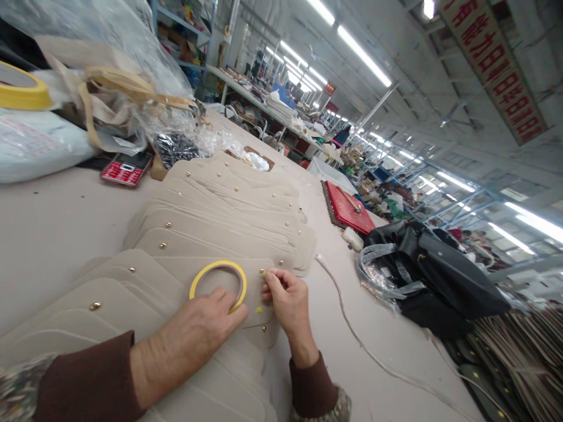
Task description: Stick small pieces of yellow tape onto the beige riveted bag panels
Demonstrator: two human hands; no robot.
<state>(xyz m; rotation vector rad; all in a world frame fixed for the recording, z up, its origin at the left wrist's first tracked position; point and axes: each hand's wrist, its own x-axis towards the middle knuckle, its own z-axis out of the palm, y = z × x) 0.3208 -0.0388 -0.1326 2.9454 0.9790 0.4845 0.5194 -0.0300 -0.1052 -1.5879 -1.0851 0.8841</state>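
Observation:
My left hand [211, 322] is closed round the near side of a roll of yellow tape [196, 279], held just over the beige panels [220, 220]. These panels lie in overlapping rows, with small gold studs [95, 306] along their edges. At a panel's right end my right hand [285, 296] pinches its thumb and forefinger together beside a gold stud [262, 271]. What sits between those fingertips is too small to make out. A small yellow bit [258, 309] rests on the panel between my two hands.
A red board [349, 208] with a hammer [352, 202] on it lies beyond the panels. Black bags [440, 269] are at the right, near a pale cord [352, 328]. Left stand another yellow tape roll [26, 97], plastic wrap [109, 35] and a red-keyed device [126, 170].

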